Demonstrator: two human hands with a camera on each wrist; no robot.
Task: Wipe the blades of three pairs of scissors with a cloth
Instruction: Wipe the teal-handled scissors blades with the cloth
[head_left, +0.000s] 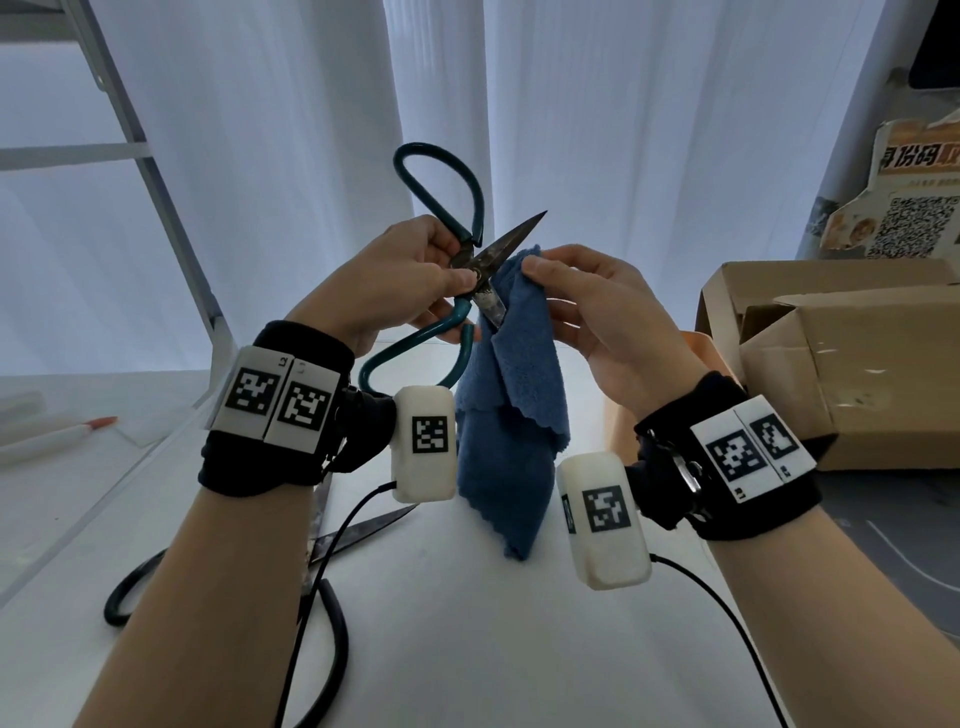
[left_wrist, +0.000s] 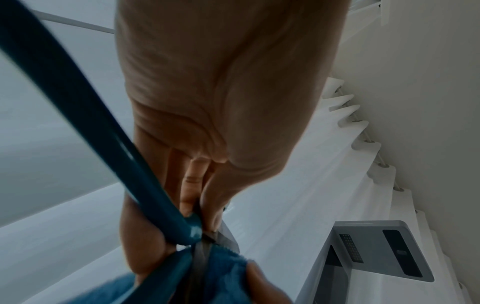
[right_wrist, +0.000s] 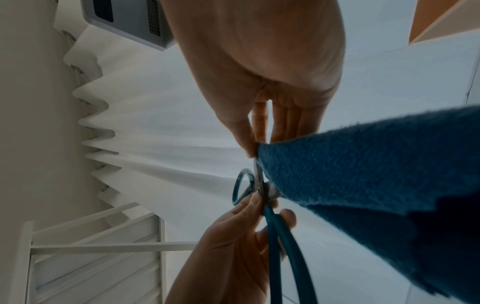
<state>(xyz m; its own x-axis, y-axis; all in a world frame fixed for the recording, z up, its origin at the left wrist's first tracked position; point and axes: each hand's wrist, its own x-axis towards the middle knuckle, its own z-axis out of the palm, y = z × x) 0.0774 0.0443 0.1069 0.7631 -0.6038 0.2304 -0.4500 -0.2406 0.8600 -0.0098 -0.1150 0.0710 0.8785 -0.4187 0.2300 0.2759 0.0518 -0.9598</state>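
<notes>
My left hand (head_left: 415, 280) pinches a pair of teal-handled scissors (head_left: 470, 262) at the pivot, blades spread apart in the air. One blade points up and right; the other points down into a blue cloth (head_left: 511, 405). My right hand (head_left: 571, 291) pinches the cloth's top edge beside the upper blade, and the rest of the cloth hangs down to the white table. The left wrist view shows the teal handle (left_wrist: 78, 115) and the cloth (left_wrist: 223, 267) against the blade. In the right wrist view, thumb and fingers pinch the cloth (right_wrist: 363, 174) at the blade. A second, black-handled pair of scissors (head_left: 332, 587) lies on the table under my left forearm.
An open cardboard box (head_left: 841, 353) stands at the right, with a printed card carrying a QR code (head_left: 904, 208) behind it. A white pen with a red tip (head_left: 62, 434) lies at the left. White curtains (head_left: 291, 156) hang behind, and a white metal frame (head_left: 150, 171) stands at the left.
</notes>
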